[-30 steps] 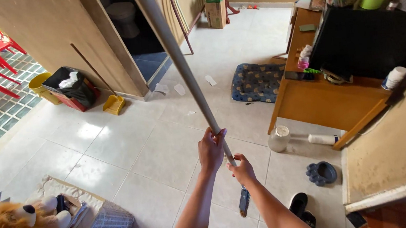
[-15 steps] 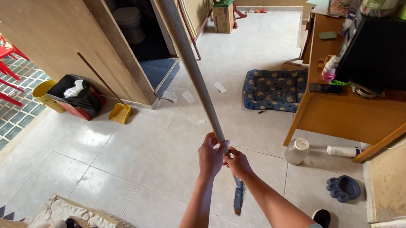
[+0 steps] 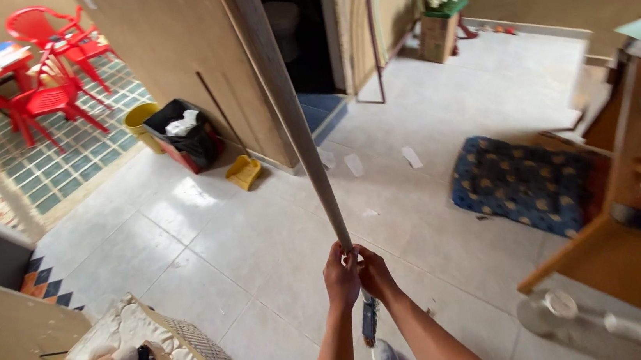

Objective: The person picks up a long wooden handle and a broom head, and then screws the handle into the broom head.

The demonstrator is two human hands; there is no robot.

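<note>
Nearest, both hands close around the long pale wooden pole [image 3: 297, 135]: left hand [image 3: 341, 278] and right hand [image 3: 376, 273] side by side low on its shaft. It rises steeply toward the doorway, likely stiff, light but top-heavy; a wider-spaced hold would steady it. Farther off lie a blue patterned cushion [image 3: 520, 183] and a yellow plastic dustpan [image 3: 244, 172].

Brown cardboard box [image 3: 438, 37] under flowers, far wall

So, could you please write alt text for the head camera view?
Seen from above, a left hand and right hand grip a long pale pole rising over a tiled floor. A blue patterned mat lies right, red chairs far left.
</note>
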